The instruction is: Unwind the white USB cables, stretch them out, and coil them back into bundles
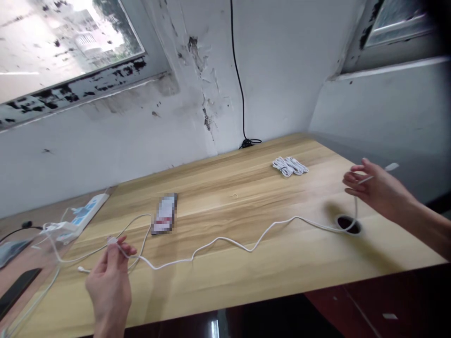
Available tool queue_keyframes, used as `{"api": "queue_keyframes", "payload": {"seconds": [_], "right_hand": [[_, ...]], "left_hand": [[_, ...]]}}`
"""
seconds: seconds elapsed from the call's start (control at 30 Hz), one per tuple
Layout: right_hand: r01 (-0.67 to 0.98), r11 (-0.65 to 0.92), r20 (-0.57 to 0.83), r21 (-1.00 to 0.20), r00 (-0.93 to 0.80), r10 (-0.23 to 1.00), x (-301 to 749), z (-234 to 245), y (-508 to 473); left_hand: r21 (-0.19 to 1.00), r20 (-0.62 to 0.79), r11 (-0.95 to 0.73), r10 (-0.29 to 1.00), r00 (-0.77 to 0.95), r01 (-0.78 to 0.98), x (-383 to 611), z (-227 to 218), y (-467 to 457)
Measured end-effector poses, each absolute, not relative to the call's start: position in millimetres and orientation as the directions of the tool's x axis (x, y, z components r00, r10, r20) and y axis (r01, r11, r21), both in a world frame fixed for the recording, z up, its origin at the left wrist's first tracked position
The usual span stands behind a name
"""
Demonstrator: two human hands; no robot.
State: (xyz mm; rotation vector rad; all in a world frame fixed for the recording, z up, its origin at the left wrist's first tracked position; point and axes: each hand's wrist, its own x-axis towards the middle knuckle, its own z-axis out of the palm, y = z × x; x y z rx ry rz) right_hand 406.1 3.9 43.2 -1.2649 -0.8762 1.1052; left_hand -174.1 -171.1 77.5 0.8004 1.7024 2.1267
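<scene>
A white charging cable (pixel 294 218) stretches in loose bends across the wooden table (pixel 211 281), one end at each of my hands. My left hand (pixel 112 277), at the near left, pinches the cable by its white plug end. At the right, my right hand (pixel 375 190) is raised above the table with fingers curled round the cable, and a white plug (pixel 392 166) sticks out beyond it. Beside my left hand lies another white cable with a small connector (pixel 83 270). A phone (pixel 164 213) with its screen blurred out lies beyond that hand.
Two tied white cable bundles (pixel 291 166) lie at the back right, and a small ring (pixel 235 196) mid-table. A round hole (pixel 348 225) is below my right hand. At left are a power strip (pixel 89 211) and a black device (pixel 17 291). A black cord (pixel 242 103) hangs down the wall.
</scene>
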Motion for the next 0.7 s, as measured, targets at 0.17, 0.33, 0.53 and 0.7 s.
{"api": "queue_keyframes", "payload": {"seconds": [0.17, 0.33, 0.53, 0.7], "right_hand": [[-0.347, -0.082, -0.065, -0.934, -0.062, 0.996, 334, 70, -20], [-0.269, -0.153, -0.044, -0.951, -0.370, 0.928, 253, 71, -30], [-0.495, -0.185, 0.007, -0.849, -0.360, 0.933, 193, 72, -20], [-0.623, -0.218, -0.013, -0.751, -0.316, 0.949, 190, 71, -4]], "left_hand": [[0.962, 0.206, -0.271, 0.722, -0.661, 0.004, -129, 93, -146], [0.970, 0.123, -0.176, 0.950, -0.288, -0.166, -58, 87, -106], [0.997, 0.033, -0.047, 0.978, 0.205, 0.063, 15, 56, -84], [0.997, -0.077, 0.072, 0.964, 0.254, 0.028, 39, 29, -89]]}}
